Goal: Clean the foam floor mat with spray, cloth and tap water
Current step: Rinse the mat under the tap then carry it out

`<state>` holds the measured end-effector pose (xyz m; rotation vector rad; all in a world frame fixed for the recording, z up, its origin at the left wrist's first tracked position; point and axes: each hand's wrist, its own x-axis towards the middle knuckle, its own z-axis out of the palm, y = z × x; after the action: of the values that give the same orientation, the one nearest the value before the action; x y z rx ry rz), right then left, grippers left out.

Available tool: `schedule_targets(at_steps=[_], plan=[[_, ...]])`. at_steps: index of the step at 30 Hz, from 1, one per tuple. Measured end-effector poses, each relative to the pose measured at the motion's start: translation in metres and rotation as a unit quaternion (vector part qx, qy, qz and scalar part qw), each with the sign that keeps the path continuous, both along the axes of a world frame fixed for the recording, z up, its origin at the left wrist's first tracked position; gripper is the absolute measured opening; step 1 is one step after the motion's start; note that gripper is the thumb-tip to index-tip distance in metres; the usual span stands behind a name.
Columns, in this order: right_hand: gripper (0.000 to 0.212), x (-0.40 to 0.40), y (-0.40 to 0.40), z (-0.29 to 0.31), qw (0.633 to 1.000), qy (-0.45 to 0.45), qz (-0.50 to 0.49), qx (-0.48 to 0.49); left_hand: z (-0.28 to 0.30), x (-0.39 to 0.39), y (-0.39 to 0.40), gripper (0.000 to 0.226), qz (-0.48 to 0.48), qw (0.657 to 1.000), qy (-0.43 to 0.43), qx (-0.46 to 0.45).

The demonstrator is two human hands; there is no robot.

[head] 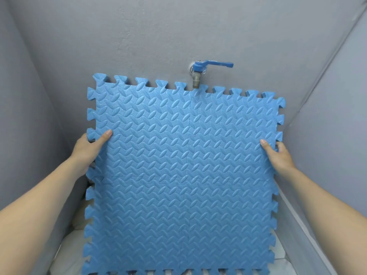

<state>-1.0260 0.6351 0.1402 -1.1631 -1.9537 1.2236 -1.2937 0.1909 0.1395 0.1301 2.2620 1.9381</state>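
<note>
A large blue foam mat [182, 171] with a ribbed leaf pattern and jigsaw edges is held upright in front of me, made of joined tiles. My left hand [88, 149] grips its left edge, thumb on the front face. My right hand [278, 155] grips the right edge the same way. Just above the mat's top edge, a tap [198, 73] with a blue lever handle and metal spout sticks out of the grey wall. No water runs from it. Neither the spray nor the cloth is in view.
Grey walls [198, 32] close in on the left, back and right, forming a narrow corner. A pale tiled floor [67, 253] shows below the mat at the lower left and lower right.
</note>
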Motion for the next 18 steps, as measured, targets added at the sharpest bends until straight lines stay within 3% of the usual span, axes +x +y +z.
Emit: schedule_targets(at_steps=[2, 9, 13, 16, 18], plan=[[0.041, 0.006, -0.005, 0.001, 1.0, 0.014, 0.019, -0.019, -0.002, 0.002, -0.002, 0.044, 0.002, 1.0, -0.002, -0.005], [0.035, 0.034, -0.029, 0.005, 0.985, -0.067, 0.061, -0.143, -0.016, 0.012, -0.033, 0.056, 0.011, 0.998, -0.032, -0.051], [0.035, 0.049, -0.056, 0.024, 0.97, -0.087, 0.045, -0.221, 0.007, 0.027, -0.061, 0.049, 0.009, 0.991, -0.114, -0.074], [0.034, 0.061, -0.077, 0.053, 0.957, -0.113, 0.036, -0.266, 0.027, 0.036, -0.091, 0.061, -0.008, 0.977, -0.186, -0.1], [0.033, 0.07, -0.089, 0.08, 0.946, -0.124, 0.03, -0.298, 0.067, 0.063, -0.097, 0.049, -0.017, 0.973, -0.212, -0.092]])
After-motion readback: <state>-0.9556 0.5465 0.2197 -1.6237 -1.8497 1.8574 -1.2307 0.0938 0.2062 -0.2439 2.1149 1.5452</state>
